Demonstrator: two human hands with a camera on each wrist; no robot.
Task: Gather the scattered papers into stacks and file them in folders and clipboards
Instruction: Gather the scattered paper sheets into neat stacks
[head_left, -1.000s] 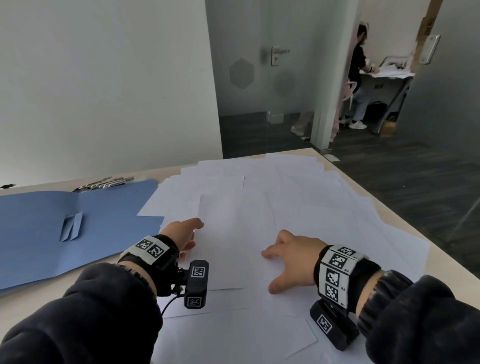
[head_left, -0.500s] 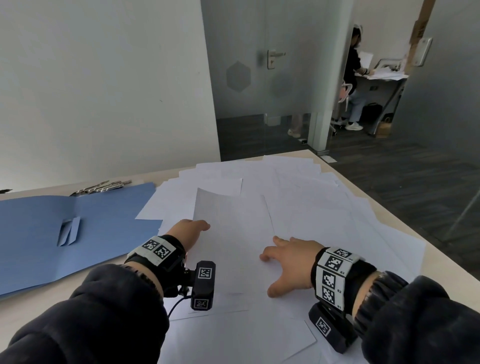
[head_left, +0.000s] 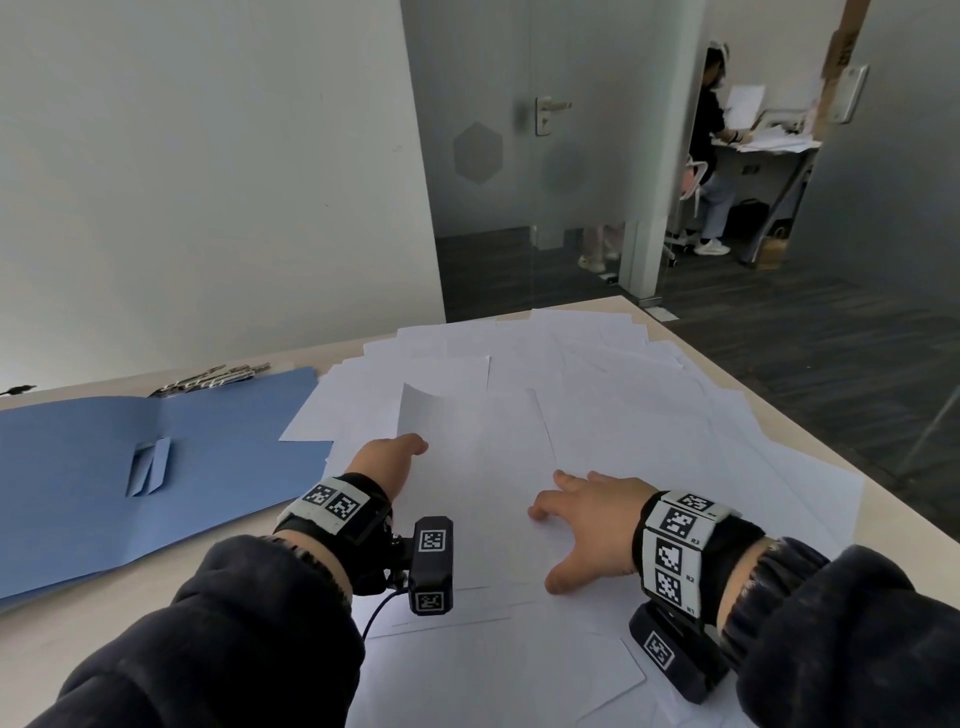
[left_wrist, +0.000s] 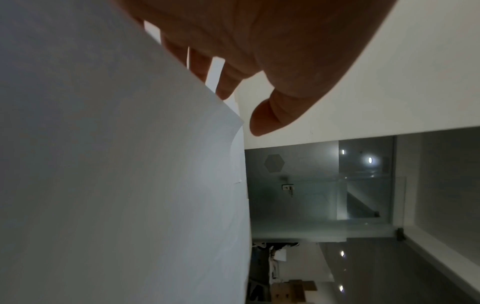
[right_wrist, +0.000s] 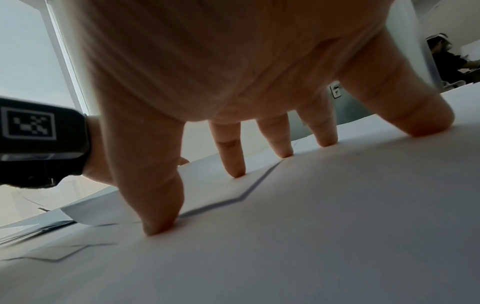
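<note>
A pale wooden worktop carries the work, and loose white papers overlap across its right half out to the far corner. Nearest, the right hand is spread, its straight fingers pressing tips down on the sheets. Just left of it, the left hand lifts the left edge of 1 sheet, with fingers under the paper and the thumb lying clear in the left wrist view; whether it pinches the sheet I cannot tell. Black wrist bands with square coded markers read R1, R2 and R3 on the right wrist. To the left an open blue folder lies flat, and metal clips rest at its far edge. The worktop's right edge runs diagonally beside dark plank flooring. Beyond stand a white wall and a frosted glass door with a hexagon mark; farther back, a person stands at a desk.
</note>
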